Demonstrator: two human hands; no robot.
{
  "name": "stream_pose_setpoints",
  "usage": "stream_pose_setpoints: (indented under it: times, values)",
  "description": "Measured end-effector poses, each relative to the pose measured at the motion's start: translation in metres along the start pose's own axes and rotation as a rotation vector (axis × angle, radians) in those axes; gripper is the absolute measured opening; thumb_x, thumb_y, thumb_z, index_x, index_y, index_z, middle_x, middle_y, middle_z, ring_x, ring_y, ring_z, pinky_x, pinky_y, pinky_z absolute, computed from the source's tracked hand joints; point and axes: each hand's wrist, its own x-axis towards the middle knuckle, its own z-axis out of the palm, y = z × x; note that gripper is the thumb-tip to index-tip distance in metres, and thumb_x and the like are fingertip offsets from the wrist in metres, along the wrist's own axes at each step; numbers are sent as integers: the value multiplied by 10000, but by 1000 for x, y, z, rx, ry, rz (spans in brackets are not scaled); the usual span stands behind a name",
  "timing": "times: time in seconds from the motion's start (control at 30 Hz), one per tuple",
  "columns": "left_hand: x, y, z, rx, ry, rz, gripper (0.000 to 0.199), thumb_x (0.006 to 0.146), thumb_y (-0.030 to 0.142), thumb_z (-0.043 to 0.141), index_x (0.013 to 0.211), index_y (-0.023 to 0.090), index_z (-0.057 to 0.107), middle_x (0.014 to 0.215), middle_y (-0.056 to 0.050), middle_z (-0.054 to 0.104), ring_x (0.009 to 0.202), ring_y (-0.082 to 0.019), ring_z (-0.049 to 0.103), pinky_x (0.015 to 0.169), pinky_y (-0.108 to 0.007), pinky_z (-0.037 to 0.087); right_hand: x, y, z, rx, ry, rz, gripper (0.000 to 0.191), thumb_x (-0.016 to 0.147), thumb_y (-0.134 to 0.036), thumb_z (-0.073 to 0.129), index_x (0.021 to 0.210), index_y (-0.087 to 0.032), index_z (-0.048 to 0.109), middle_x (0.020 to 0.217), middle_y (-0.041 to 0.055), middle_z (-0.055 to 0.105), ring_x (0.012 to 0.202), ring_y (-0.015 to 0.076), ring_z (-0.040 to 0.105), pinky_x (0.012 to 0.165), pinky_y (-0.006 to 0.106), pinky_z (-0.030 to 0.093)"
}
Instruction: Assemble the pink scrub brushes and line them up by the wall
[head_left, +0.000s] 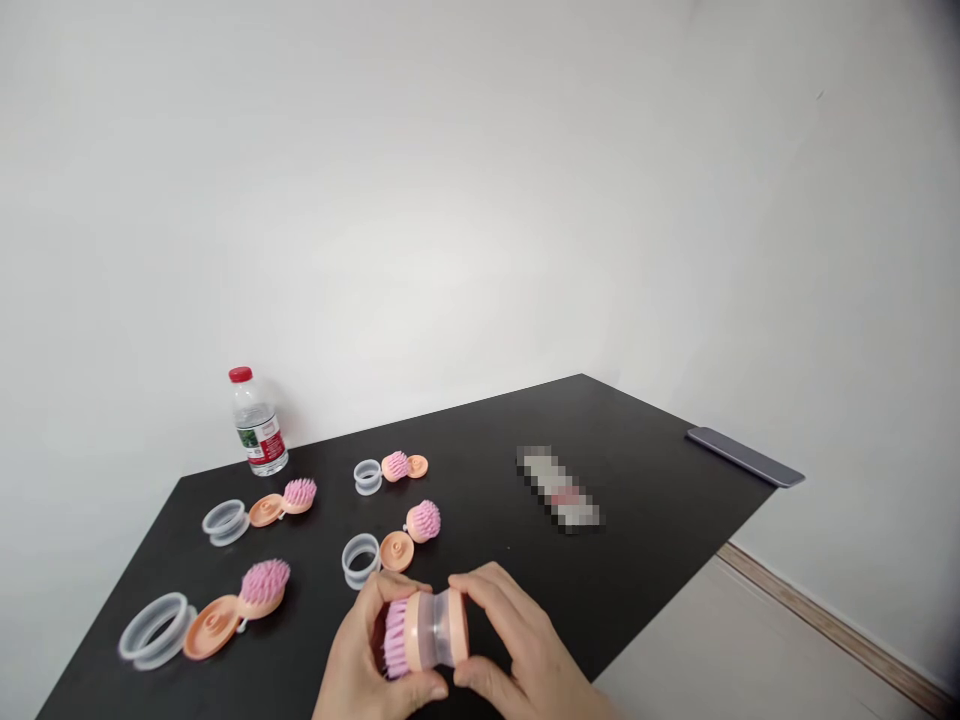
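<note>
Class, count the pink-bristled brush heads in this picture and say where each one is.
5. One brush head is between the left hand and right hand; on the table, one lies front left, one back left near the bottle, one back centre, one just beyond the hands.

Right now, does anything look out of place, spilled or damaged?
The grey slab seems to jut past the edge of the table, looking precarious. A pixelated patch to its left hides what lies there. No spill shows; the brush between left hand and right hand shows no damage.
</note>
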Motion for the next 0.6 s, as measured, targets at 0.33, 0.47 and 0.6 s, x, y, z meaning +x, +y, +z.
stream_pose_setpoints:
  times: [0.33,0.47,0.6]
  values:
    - [-1,4,-1,455,91,328,356,731,350,814,1024,285,624,997,-14,696,869,-206,699,768,-306,582,8,-3,-3,-21,-134,93,545,805,-73,617,1311,-245,510,1349,85,542,1225,249,511,1055,366,446]
    - [-1,2,4,523,80,431,480,706,470,819,1108,305,615,1003,-32,666,884,-221,696,768,-319,605,22,-15,-11,-124,-257,-110,404,806,0,556,1145,-215,607,1134,70,643,1082,233,526,974,337,477]
    - [0,-12,14,312,343,394,704,761,670,664,1330,290,500,1135,-105,555,880,-245,652,661,-356,600,56,2,-18,-93,-97,-149,385,771,14,569,1063,-229,632,1083,27,670,1022,197,569,930,310,481]
